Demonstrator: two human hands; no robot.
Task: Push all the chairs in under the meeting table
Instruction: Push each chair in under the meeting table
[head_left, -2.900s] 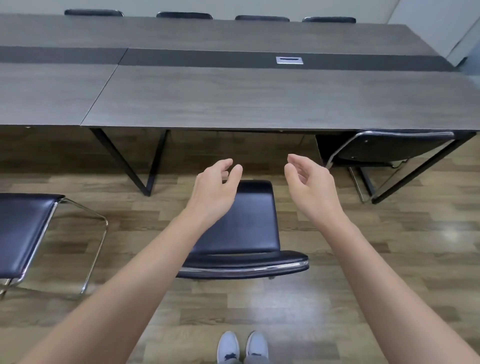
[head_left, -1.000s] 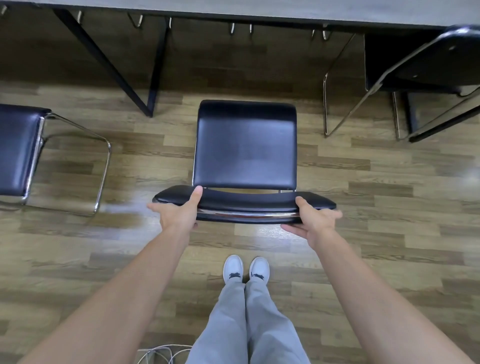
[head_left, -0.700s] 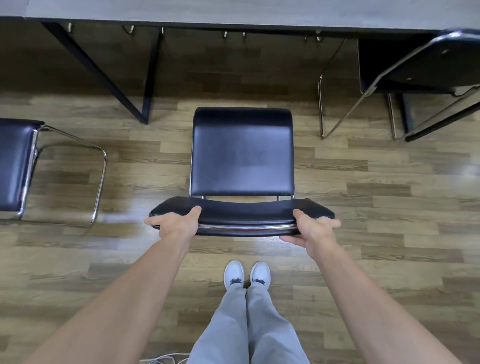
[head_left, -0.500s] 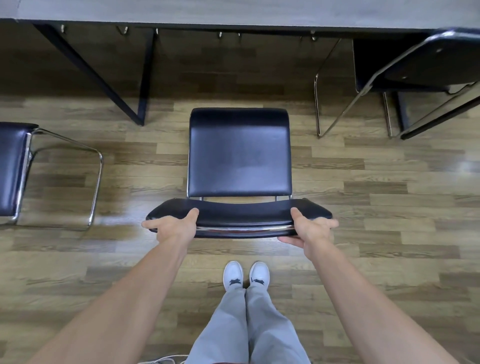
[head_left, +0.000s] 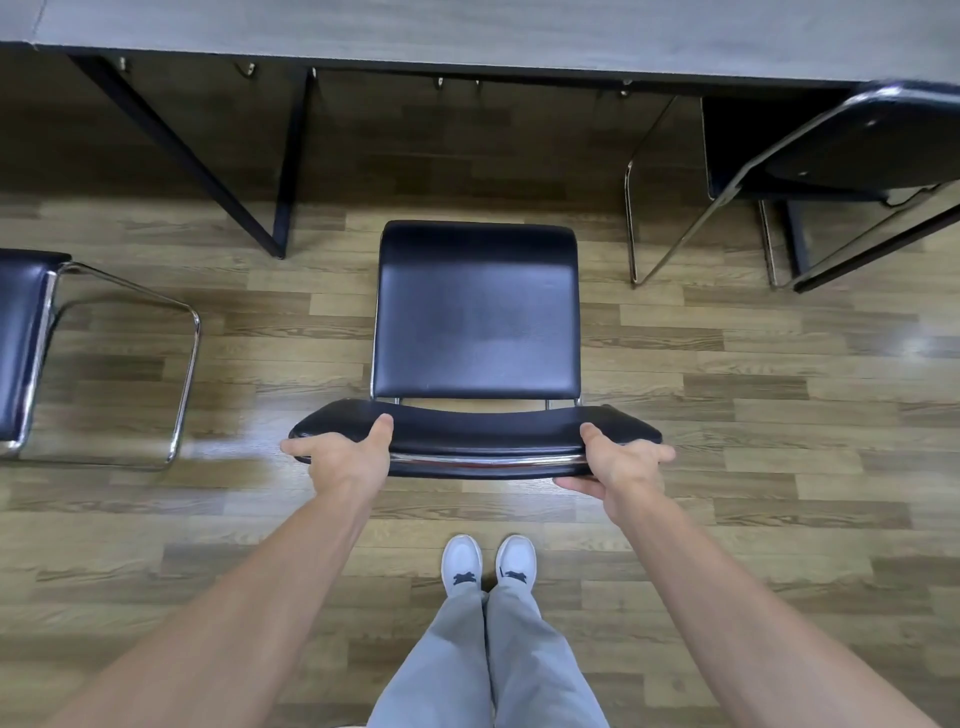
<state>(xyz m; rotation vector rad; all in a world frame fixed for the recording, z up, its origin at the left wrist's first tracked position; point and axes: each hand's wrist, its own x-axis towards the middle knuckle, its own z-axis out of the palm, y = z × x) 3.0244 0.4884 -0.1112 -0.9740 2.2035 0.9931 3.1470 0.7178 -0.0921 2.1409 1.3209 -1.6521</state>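
Note:
A black padded chair (head_left: 475, 312) with a chrome frame stands on the floor in front of me, its seat pointing at the grey meeting table (head_left: 467, 36) along the top. The seat's front edge lies short of the table edge. My left hand (head_left: 340, 457) grips the left end of the chair's backrest (head_left: 475, 431). My right hand (head_left: 618, 460) grips its right end, thumb on top.
Another black chair (head_left: 21, 343) stands out on the floor at the far left. At the upper right a third chair (head_left: 862, 145) sits partly under the table. Black table legs (head_left: 280, 171) slant down left of the middle chair. My feet stand just behind it.
My hands came down from mid-air and closed on the backrest. Over the last second the view has tilted slightly, so the chair and my hands sit a little lower in the frame.

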